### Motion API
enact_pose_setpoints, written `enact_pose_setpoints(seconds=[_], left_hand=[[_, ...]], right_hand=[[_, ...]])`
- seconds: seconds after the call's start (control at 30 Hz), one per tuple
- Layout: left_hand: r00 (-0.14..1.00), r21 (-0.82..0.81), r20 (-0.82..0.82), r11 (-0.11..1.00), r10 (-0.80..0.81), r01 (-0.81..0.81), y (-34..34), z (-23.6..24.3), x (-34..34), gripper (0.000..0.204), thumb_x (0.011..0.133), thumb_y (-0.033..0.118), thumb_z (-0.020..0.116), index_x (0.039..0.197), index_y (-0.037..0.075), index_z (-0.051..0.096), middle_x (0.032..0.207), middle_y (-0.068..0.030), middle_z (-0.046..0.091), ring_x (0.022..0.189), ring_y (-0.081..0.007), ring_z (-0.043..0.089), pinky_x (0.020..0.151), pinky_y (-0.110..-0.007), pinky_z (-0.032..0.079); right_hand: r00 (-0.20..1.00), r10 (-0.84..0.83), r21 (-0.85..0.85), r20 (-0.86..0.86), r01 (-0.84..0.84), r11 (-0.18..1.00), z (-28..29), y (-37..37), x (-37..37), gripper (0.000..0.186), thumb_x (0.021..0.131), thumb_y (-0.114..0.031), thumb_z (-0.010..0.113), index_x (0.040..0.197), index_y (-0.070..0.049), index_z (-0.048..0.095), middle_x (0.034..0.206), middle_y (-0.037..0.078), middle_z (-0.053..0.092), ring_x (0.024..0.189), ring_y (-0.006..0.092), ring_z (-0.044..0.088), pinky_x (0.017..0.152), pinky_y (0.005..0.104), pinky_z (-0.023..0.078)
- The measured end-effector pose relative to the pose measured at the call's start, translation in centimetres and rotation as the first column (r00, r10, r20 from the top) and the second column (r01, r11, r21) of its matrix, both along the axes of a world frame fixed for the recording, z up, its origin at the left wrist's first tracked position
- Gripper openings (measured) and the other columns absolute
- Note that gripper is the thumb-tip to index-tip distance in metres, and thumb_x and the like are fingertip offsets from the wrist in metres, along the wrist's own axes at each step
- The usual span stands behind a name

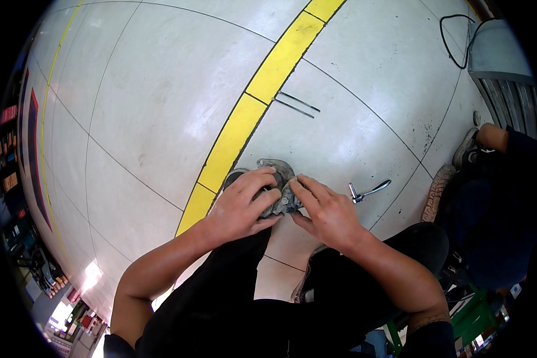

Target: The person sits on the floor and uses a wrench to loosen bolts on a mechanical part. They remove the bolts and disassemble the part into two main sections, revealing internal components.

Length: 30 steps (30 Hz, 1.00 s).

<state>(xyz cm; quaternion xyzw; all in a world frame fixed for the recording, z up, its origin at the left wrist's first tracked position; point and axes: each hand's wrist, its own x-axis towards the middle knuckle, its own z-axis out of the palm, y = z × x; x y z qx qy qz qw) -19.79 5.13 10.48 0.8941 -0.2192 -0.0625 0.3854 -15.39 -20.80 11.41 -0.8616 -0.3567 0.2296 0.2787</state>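
Observation:
A worn grey cast-metal part that looks like a brake caliper [274,163] is held between my hands, low over the floor in front of my legs. My left hand [244,201] curls over its left side, with the fingers bent across the top. From the other side my right hand [327,216] grips it, fingertips on its upper right and thumb below. The fingers hide much of the part's middle. To the right of that hand, a ratchet wrench [373,190] with a socket lies on the floor. Beyond the part lie two thin dark rods [299,102], side by side.
A yellow stripe [232,134] crosses the pale tiled floor. Close on my right is another person in dark clothes, with a shoe [439,190] visible. A grey metal cabinet [500,51] and a black cable [441,33] are at the far right. Stocked shelves [9,155] line the left edge.

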Motion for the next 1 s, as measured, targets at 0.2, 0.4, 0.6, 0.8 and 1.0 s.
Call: enact_pose_setpoints(seconds=[0.2, 0.4, 0.6, 0.8, 1.0], left_hand=[[1.000, 0.014, -0.002, 1.000, -0.015, 0.015, -0.01, -0.11, 0.10, 0.052, 0.073, 0.015, 0.100, 0.116, 0.008, 0.071, 0.128, -0.0155, 0.064, 0.134, -0.0428, 0.067, 0.106, -0.051, 0.059], [1.000, 0.016, 0.012, 1.000, -0.024, 0.024, -0.17, 0.09, 0.28, 0.051, 0.072, 0.015, 0.101, 0.114, 0.009, 0.071, 0.128, -0.0155, 0.063, 0.136, -0.0430, 0.066, 0.106, -0.052, 0.059], [0.999, 0.043, 0.023, 0.999, -0.034, 0.033, -0.44, 0.20, 0.42, 0.049, 0.072, 0.016, 0.100, 0.112, 0.008, 0.071, 0.127, -0.0155, 0.063, 0.137, -0.0431, 0.065, 0.105, -0.052, 0.059], [0.999, 0.043, 0.020, 0.998, -0.040, 0.039, -0.66, 0.56, 0.96, 0.052, 0.072, 0.016, 0.100, 0.115, 0.008, 0.072, 0.128, -0.0154, 0.063, 0.137, -0.0431, 0.065, 0.105, -0.052, 0.059], [1.000, 0.023, -0.021, 1.000, -0.014, 0.015, -0.81, 0.45, 0.84, 0.055, 0.074, 0.017, 0.099, 0.122, 0.008, 0.072, 0.129, -0.0161, 0.063, 0.138, -0.0432, 0.064, 0.106, -0.051, 0.059]], right_hand=[[1.000, -0.007, -0.001, -0.002, 0.007, 1.000, -0.07, -0.15, 0.04, 0.074, 0.086, -0.022, 0.090, 0.151, 0.000, 0.061, 0.144, 0.021, 0.066, 0.122, 0.0340, 0.076, 0.086, 0.0380, 0.067], [1.000, -0.011, -0.007, -0.002, 0.011, 1.000, 0.01, -0.22, 0.09, 0.074, 0.086, -0.022, 0.090, 0.151, -0.001, 0.062, 0.143, 0.020, 0.066, 0.121, 0.0333, 0.076, 0.085, 0.0374, 0.067], [1.000, -0.016, -0.004, 0.003, 0.016, 1.000, -0.09, -0.33, 0.10, 0.073, 0.087, -0.022, 0.090, 0.151, -0.001, 0.062, 0.144, 0.021, 0.067, 0.122, 0.0332, 0.076, 0.086, 0.0382, 0.067], [1.000, -0.022, -0.004, 0.005, 0.022, 1.000, -0.18, -0.46, 0.10, 0.073, 0.087, -0.022, 0.089, 0.151, 0.000, 0.062, 0.144, 0.021, 0.067, 0.122, 0.0334, 0.076, 0.087, 0.0384, 0.067], [1.000, -0.025, -0.011, -0.007, 0.025, 1.000, -0.08, -0.59, 0.10, 0.073, 0.086, -0.022, 0.090, 0.150, 0.000, 0.062, 0.144, 0.021, 0.067, 0.120, 0.0335, 0.077, 0.086, 0.0384, 0.067]])
